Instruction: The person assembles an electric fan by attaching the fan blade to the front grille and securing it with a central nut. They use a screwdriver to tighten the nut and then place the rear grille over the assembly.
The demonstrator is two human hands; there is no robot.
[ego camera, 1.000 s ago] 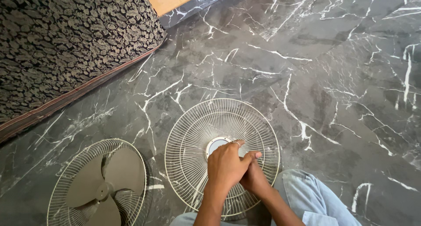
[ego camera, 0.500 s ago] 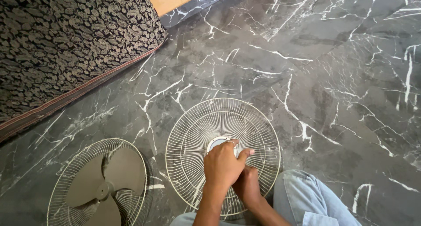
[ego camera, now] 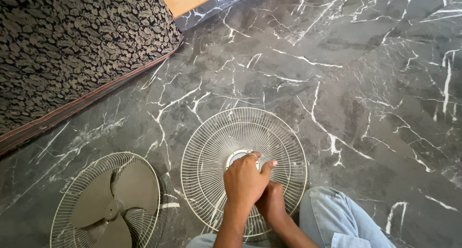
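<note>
The left hand (ego camera: pixel 244 180) lies curled over the middle of a round white wire fan guard (ego camera: pixel 211 147) that rests flat on the dark marble floor (ego camera: pixel 365 84), its fingers bent around the guard's round centre disc (ego camera: pixel 237 156) and thumb pointing away to the right. The right hand (ego camera: pixel 272 203) sits tucked just beneath and behind the left, pressed on the wires, though whether it grips them I cannot tell. Left of both hands lies a second guard with grey fan blades (ego camera: pixel 110 200), and a patterned cloth (ego camera: pixel 72 45) lies farther off beyond it.
</note>
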